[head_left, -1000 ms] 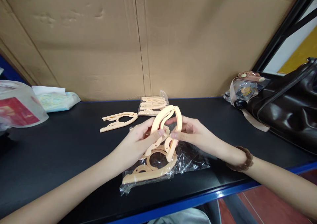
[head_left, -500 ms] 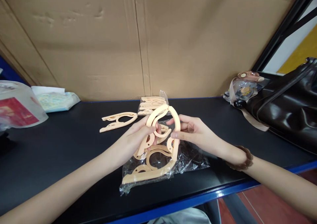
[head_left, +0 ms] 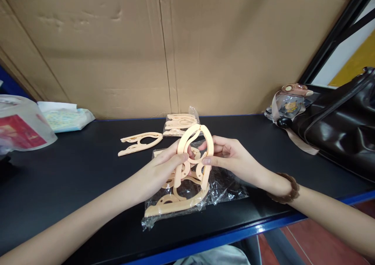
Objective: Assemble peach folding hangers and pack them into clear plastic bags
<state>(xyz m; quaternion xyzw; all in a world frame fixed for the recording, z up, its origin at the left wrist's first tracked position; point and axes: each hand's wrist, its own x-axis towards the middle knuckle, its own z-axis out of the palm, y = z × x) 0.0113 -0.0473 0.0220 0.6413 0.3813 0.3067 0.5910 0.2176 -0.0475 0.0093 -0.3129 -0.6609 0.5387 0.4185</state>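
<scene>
Between my hands is a cream plastic folding hanger, its two arms folded down from the hinge at the top and its curved hook lying inside the loop. My left hand grips the left arm, thumb on the front. The right arm is pinched by my right hand between thumb and fingers. Underneath lies a clear plastic bag with more hangers on and in it, partly hidden by the held one. Another folded hanger rests on the table to the left.
Farther back on the black table lies a bagged stack of hangers. At the left are a translucent tub and a packet of wipes. A clear bottle with a strap and a black leather bag occupy the right. Cardboard stands behind.
The left arm of the held hanger has swung toward the right arm, so the hanger is folded narrower. My left hand moved slightly right with it; my right hand stayed nearly still.
</scene>
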